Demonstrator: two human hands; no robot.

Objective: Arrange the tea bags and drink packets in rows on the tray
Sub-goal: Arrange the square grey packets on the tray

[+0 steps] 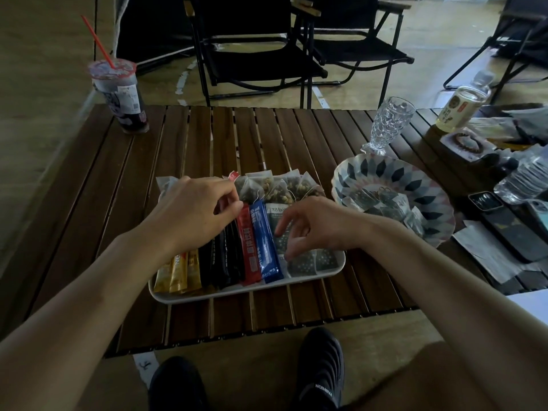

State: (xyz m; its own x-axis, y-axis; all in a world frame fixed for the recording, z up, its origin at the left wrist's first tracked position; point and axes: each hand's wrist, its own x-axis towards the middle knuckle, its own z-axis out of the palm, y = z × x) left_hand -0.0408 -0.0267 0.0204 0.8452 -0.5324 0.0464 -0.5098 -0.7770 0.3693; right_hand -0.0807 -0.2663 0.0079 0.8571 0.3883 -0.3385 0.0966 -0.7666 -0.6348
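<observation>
While left grip (192,215) sits at tops of stick packets (237,256), hold unclear | right grip (311,223) released, over tea sachets (302,264)

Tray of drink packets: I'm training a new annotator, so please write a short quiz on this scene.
1. True or false: on the tray, the blue packet lies directly right of the red packet.
2. Which holds tea bags beside the tray? A) glass goblet B) patterned bowl C) cup with straw
3. Fill in: the leftmost packets in the front row are ___ coloured.
Key: 1 true; 2 B; 3 gold.
</observation>
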